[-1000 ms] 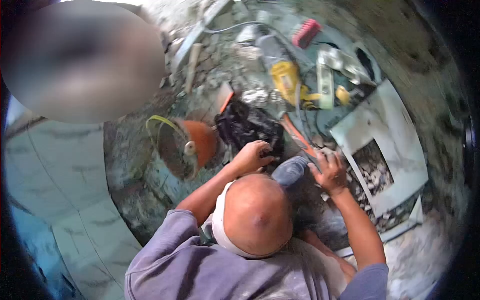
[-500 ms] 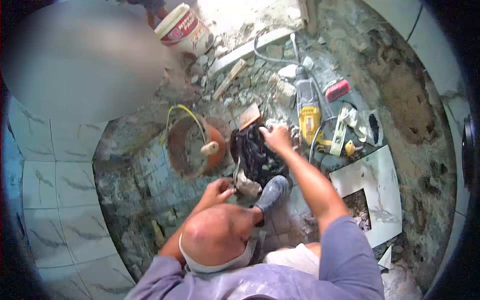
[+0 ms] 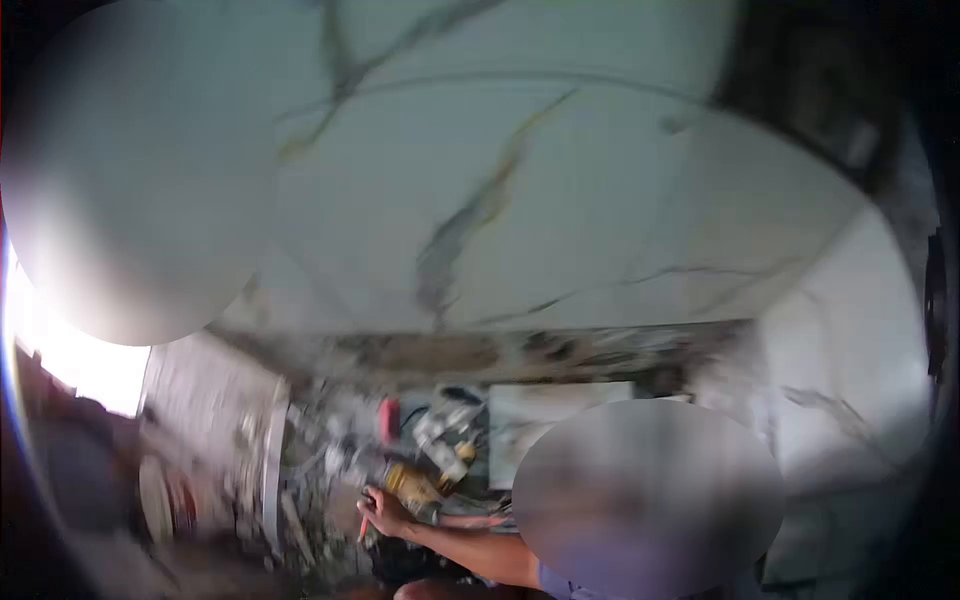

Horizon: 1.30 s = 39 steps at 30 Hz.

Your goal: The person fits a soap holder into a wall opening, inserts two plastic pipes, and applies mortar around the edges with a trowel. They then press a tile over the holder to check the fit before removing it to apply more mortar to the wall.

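Observation:
My right hand (image 3: 385,513) is at the lower middle, its fingers closed around a thin orange-red stick-like thing (image 3: 362,528) that points down. Blur hides its exact kind. Just beyond the hand lies a yellow and grey power tool (image 3: 412,487) with a long body. A dark bag-like heap (image 3: 405,560) shows below my forearm. My left hand is out of view.
A large marbled wall panel (image 3: 600,210) fills the upper view. A cut white tile (image 3: 506,425) and a red block-like object (image 3: 389,418) lie near the wall. Rubble (image 3: 310,480) and a pale bucket (image 3: 157,500) are at left.
My view has swung right and up towards the wall, and is now smeared. My left hand has left the view. An orange-red stick-like thing now shows in my right hand.

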Available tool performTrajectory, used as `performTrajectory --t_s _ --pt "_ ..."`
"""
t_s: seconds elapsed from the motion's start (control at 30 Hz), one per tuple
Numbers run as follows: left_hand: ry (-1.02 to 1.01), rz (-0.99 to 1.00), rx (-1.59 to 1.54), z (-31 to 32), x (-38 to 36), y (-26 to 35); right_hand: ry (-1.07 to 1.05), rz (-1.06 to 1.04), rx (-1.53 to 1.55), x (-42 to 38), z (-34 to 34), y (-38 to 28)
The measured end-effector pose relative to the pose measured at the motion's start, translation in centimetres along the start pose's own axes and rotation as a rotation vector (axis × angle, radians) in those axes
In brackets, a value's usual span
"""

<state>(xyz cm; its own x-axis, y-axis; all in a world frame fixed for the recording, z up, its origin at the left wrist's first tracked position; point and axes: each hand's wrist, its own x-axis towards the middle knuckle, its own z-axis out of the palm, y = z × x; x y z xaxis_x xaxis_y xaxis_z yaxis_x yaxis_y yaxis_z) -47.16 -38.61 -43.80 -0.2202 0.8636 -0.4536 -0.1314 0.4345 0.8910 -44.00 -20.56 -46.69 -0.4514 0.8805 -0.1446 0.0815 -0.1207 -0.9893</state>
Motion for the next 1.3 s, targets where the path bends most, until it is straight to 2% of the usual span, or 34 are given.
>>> performTrajectory --t_s 0.03,0.1,0.17,0.23,0.3,0.37,0.43,0.5,0.57,0.63,0.7,0.73,0.8,0.83,0.9,0.97,1.07,1.17,1.23,1.3 --pt "-0.116 0.014 0.021 1.2 1.8 3.1 -0.032 0.057 0.210 -0.1 -4.4 -4.8" --pt "-0.292 0.034 0.061 3.9 3.9 8.6 0.009 0.049 0.854 -1.2 -13.2 -14.7" --pt "-0.404 0.033 0.116 5.2 4.3 13.1 0.070 -0.014 0.938 -1.8 -20.1 -20.6" --pt "-0.465 0.010 0.162 6.1 3.5 16.6 -0.113 -0.073 1.052 -3.6 -26.2 -25.1" --pt "-0.506 -0.026 0.204 5.9 2.1 19.2 0.133 -0.126 0.999 -6.9 -30.1 -31.1" --pt "-0.533 -0.057 0.235 6.0 0.5 21.1 0.397 -0.322 1.048 -11.1 -32.2 -38.3" --pt "-0.551 -0.082 0.265 6.1 -0.9 22.7 0.783 -0.371 0.928 -15.2 -35.2 -42.7" --pt "-0.571 -0.107 0.296 6.4 -1.9 23.8 1.202 -0.155 0.317 -19.5 -39.4 -44.1" --pt "-0.588 -0.137 0.330 6.6 -3.2 24.6 1.442 0.137 -0.152 -22.2 -43.8 -46.9" --pt "-0.592 -0.160 0.371 6.3 -4.4 25.6 1.636 -0.358 -0.276 -22.1 -47.9 -49.3" --pt "-0.590 -0.170 0.410 6.3 -5.4 26.8 1.768 -0.492 -0.464 -21.2 -51.4 -50.3" --pt "-0.591 -0.169 0.430 6.3 -5.5 27.7 1.780 -0.488 -0.443 -21.2 -52.6 -50.8" --pt "-0.583 -0.162 0.471 6.1 -5.8 29.5 1.729 -0.267 -0.519 -20.9 -54.2 -51.4" --pt "-0.577 -0.159 0.490 5.9 -5.9 30.4 1.735 -0.267 -0.493 -20.5 -54.6 -51.7" --pt "-0.568 -0.155 0.535 5.3 -5.9 32.4 1.863 -0.401 -0.634 -19.4 -55.1 -51.8" --pt "-0.563 -0.162 0.576 4.3 -6.2 34.2 1.849 -0.445 -0.527 -18.6 -54.8 -51.7" --pt "-0.560 -0.178 0.618 3.0 -6.8 36.4 1.817 -0.343 -0.424 -18.2 -53.9 -52.8" --pt "-0.551 -0.196 0.656 1.3 -7.7 38.5 1.823 -0.238 -0.527 -18.1 -52.6 -54.2" --pt "-0.553 -0.209 0.678 0.3 -8.0 39.9 1.713 -0.071 -0.531 -18.2 -51.4 -55.1" --pt "-0.558 -0.223 0.698 -0.7 -8.3 41.0 1.726 -0.086 -0.532 -17.5 -50.7 -54.9"
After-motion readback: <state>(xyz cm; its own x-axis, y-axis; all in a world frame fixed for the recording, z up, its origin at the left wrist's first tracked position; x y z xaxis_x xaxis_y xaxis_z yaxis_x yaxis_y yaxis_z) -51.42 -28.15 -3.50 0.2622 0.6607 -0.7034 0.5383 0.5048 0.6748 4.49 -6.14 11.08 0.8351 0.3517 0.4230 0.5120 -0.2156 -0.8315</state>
